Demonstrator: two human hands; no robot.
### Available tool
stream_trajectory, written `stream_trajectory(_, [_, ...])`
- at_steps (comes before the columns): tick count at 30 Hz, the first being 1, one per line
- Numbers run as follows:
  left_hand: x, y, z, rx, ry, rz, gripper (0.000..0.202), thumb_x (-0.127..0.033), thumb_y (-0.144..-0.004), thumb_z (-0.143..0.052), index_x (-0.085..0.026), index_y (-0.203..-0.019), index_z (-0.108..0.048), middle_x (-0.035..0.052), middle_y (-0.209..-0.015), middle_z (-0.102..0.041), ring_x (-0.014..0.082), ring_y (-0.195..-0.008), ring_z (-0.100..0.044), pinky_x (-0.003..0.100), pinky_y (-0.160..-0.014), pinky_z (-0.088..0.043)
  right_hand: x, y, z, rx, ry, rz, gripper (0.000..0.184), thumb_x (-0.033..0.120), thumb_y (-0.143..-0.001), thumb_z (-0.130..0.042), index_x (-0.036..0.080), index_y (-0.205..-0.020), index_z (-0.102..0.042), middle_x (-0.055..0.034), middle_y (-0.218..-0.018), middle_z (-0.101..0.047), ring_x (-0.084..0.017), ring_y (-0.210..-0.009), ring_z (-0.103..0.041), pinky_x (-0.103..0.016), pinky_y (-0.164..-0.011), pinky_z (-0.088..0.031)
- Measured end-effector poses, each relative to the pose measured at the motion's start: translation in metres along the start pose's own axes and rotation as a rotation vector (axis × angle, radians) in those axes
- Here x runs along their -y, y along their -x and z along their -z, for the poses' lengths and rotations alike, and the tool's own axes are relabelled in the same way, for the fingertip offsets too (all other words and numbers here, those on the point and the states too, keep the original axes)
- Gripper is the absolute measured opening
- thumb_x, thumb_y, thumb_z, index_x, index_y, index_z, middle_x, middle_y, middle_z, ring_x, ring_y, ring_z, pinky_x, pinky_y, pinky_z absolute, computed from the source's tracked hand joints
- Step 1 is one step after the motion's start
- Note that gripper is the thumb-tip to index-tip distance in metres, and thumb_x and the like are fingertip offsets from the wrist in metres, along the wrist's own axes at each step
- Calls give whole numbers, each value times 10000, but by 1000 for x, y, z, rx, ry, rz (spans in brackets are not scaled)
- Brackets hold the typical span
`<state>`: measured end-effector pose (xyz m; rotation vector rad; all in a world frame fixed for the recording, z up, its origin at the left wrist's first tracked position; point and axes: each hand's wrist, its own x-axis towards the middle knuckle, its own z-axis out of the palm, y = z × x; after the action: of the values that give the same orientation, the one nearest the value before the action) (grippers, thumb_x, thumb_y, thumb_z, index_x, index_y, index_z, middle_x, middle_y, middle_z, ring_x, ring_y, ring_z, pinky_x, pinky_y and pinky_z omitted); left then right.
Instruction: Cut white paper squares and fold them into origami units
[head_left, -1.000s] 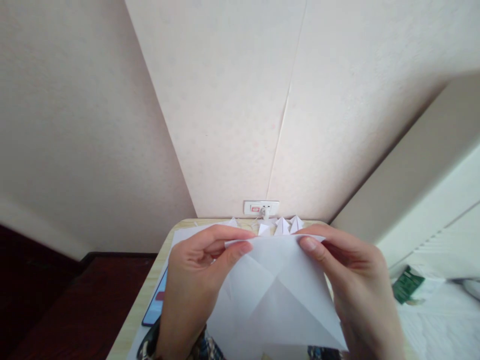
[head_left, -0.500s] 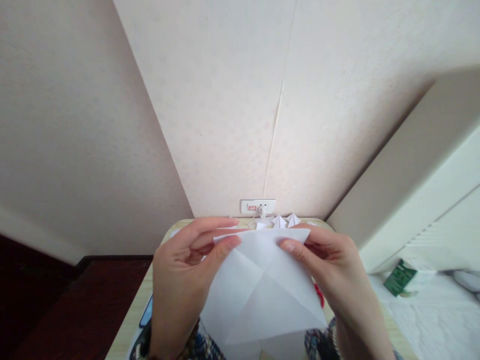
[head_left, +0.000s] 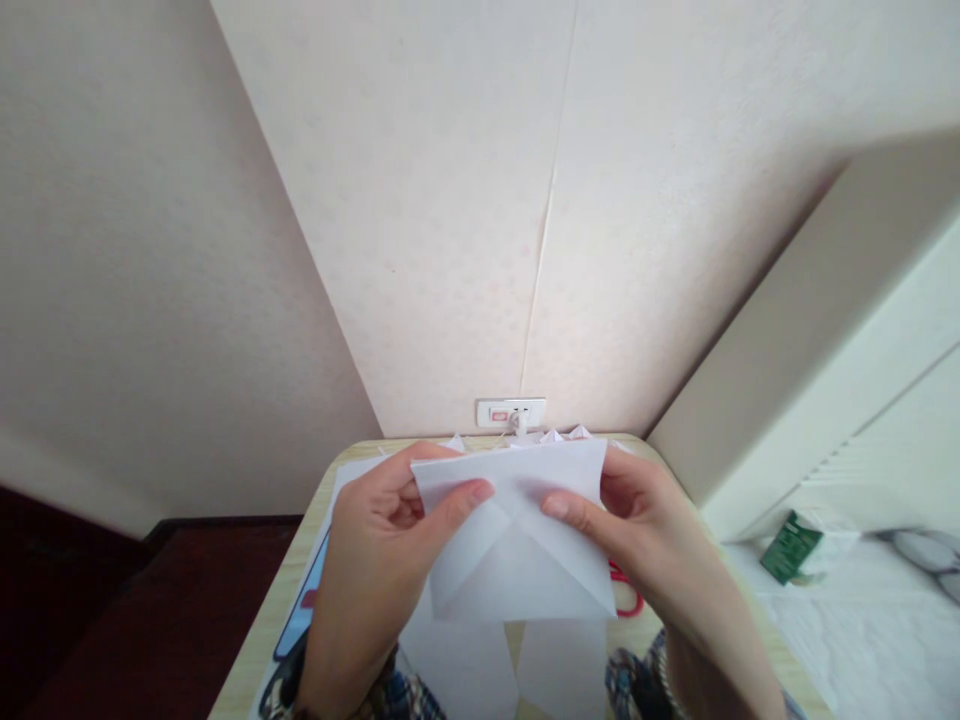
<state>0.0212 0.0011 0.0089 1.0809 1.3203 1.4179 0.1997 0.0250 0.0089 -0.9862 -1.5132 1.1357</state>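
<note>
A creased white paper sheet is held up in front of me above a small wooden table. My left hand pinches its upper left part, thumb pressed on the front. My right hand grips the upper right part, thumb on the front and fingers behind. Diagonal fold lines cross the sheet. Both wrists show plaid sleeves.
Several small folded white paper shapes stand at the table's far edge below a wall socket. More white sheets lie under my hands. A phone lies at the left, red scissors at the right. A bed with a green packet is right.
The sheet has been folded up smaller and drawn closer between my hands, with its lower corner now raised. The red scissors came into view.
</note>
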Motion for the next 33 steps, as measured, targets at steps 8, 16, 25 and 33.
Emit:
stream_trajectory(8, [-4, 6, -11, 34, 78, 9, 185, -214, -635, -849, -193, -805, -781, 31, -827, -828, 228, -781, -774, 267, -665, -608, -1, 5, -2, -139, 48, 39, 104, 329, -774, -793, 234, -811, -810, -27, -797, -807, -212, -746, -709, -300, -642, -565])
stream_trajectory(16, [-3, 6, -9, -59, -48, -94, 113, -234, -665, -821, -205, -769, -791, 19, -751, -815, 234, -716, -768, 301, -658, -616, -3, 0, -3, -35, 42, 17, 139, 347, -731, -819, 216, -778, -804, -30, -778, -814, -219, -728, -731, -326, -673, -586])
stream_trajectory(25, [-3, 11, 0, -184, -309, -318, 148, -266, -663, -841, -338, -561, -762, -81, -562, -723, 170, -563, -662, 260, -580, -542, 2, 6, -7, -186, 162, 231, 224, 274, -750, -836, 222, -585, -693, 34, -562, -645, -145, -556, -578, -255, -538, -450])
stream_trajectory(33, [0, 4, -2, -150, -121, -234, 104, -247, -669, -849, -246, -629, -753, -39, -633, -754, 165, -583, -698, 218, -522, -562, 1, 8, 2, -202, 182, 140, 294, 309, -814, -769, 215, -580, -616, 13, -639, -688, -167, -636, -624, -269, -594, -468])
